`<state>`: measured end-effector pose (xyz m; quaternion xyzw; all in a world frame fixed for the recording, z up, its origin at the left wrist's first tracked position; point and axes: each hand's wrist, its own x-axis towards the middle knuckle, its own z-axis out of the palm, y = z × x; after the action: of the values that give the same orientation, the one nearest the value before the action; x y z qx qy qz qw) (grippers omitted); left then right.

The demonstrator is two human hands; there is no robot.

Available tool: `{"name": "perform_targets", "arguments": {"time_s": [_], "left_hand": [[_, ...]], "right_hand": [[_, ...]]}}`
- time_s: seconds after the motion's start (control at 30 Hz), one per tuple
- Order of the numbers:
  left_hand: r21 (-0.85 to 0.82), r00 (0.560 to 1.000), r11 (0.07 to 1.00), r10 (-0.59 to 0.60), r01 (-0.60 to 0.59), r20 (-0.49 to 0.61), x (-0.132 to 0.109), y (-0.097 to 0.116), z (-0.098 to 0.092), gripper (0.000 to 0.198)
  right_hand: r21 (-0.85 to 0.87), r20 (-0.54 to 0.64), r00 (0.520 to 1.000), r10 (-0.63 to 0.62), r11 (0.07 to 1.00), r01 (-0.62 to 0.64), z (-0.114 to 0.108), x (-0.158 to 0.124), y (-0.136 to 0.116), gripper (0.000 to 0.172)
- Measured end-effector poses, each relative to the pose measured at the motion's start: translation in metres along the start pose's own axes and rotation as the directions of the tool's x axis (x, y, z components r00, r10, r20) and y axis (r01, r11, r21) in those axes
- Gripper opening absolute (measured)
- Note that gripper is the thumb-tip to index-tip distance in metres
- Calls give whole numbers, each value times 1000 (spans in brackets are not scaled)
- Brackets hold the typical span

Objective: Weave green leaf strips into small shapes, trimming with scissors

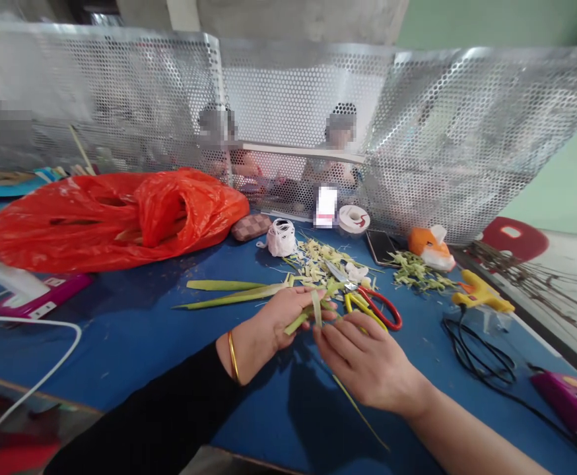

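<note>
Green leaf strips [297,323] are gripped in my left hand [281,313], which wears a gold bangle [233,356] at the wrist. My right hand [368,363] pinches a pale strip [317,309] that crosses over them. A thin green strand [360,412] trails below my right hand. Just beyond my hands lie scissors [380,307] with red and yellow handles. Long green leaves [229,295] rest on the blue table left of my left hand. Cut leaf scraps [323,257] are heaped beyond, beside a ball of white string [281,239].
A red plastic bag [95,218] covers the back left. Along the back are a checkered pouch [251,226], a white tape roll [354,219] and a phone [381,247]. A yellow glue gun [484,293] with black cord lies right. Perforated metal screens [298,86] stand behind, with people beyond.
</note>
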<state>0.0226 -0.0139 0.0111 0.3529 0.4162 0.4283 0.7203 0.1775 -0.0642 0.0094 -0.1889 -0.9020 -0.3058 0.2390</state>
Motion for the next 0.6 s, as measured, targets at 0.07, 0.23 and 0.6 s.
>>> {"name": "perform_targets", "arguments": {"time_s": [0.07, 0.23, 0.6], "left_hand": [[-24, 998, 998, -62, 62, 26, 0, 5, -2, 16], [-79, 991, 989, -120, 125, 63, 1, 12, -5, 13], [-148, 998, 987, -61, 62, 10, -4, -8, 13, 17]], "right_hand": [[18, 6, 1000, -28, 999, 28, 4, 0, -1, 23], [99, 7, 1000, 28, 995, -29, 12, 1, -2, 22], [148, -20, 976, 217, 966, -212, 17, 8, -14, 23]]}}
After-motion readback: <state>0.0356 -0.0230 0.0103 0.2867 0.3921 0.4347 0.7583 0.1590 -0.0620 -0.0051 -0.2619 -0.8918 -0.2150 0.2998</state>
